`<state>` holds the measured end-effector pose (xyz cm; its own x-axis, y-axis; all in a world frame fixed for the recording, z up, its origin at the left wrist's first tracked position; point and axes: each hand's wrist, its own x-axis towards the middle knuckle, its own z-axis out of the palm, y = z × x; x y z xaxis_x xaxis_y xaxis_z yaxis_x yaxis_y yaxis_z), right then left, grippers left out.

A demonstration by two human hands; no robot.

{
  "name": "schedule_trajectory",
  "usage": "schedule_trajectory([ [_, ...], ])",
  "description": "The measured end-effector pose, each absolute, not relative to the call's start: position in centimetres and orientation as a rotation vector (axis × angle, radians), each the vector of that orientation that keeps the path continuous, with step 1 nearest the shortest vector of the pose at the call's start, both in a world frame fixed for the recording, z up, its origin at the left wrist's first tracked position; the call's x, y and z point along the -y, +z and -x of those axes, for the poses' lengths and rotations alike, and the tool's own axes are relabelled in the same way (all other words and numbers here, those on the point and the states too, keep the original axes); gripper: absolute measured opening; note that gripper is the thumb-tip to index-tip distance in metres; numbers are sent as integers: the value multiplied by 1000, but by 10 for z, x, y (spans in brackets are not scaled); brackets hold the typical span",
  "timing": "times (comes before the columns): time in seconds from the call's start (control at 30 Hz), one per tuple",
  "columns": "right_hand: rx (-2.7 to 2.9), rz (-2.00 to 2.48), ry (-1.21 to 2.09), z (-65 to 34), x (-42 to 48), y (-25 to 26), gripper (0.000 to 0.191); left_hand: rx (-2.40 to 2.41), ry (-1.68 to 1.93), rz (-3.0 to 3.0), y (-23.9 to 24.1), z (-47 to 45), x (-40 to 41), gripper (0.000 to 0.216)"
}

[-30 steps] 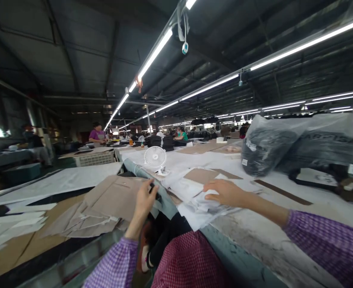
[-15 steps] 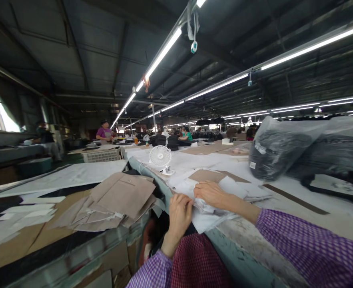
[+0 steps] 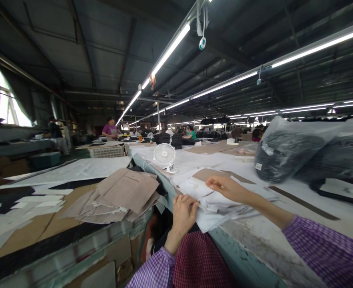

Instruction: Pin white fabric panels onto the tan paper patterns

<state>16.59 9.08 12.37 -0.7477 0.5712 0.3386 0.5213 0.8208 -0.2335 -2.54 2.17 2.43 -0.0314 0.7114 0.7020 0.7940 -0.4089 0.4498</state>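
While our left hand (image 3: 184,210) curls at the near left edge of the white pieces (image 3: 215,203) on the right tabletop (image 3: 248,236), we cannot tell whether its grip pinches any; our right hand (image 3: 228,188), loosely part-open, visibly holds nothing above them.

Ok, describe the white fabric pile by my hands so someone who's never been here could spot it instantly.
Start with the long table on the right, with a small white fan by its left edge. Nearer you, at your left hand and under your right hand, lies the white fabric pile. Unlike the flat tan panel just beyond, its creased layers droop over the table's edge.
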Motion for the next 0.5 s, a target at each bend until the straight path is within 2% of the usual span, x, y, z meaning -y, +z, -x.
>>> schedule_trajectory([
  [0.13, 2853, 657, 194, -192, -77, 134, 19, 1693, -1533, 2099, 27, 19, -19, 20],
  [0.23, 2904, 727, 113, -201, -71, 133, 21, 1696, -1651, 2083, 28, 17, -17, 18],
  [0.43, 3036, 777, 54, -201, -58, 130, 41, 1697, -2080, 1953, 20, 26, -28, 29],
  [0.5, 3032, 824, 72, -200, -54, 130, 42, 1686, -2224, 1863, 17, 31, -33, 31],
])
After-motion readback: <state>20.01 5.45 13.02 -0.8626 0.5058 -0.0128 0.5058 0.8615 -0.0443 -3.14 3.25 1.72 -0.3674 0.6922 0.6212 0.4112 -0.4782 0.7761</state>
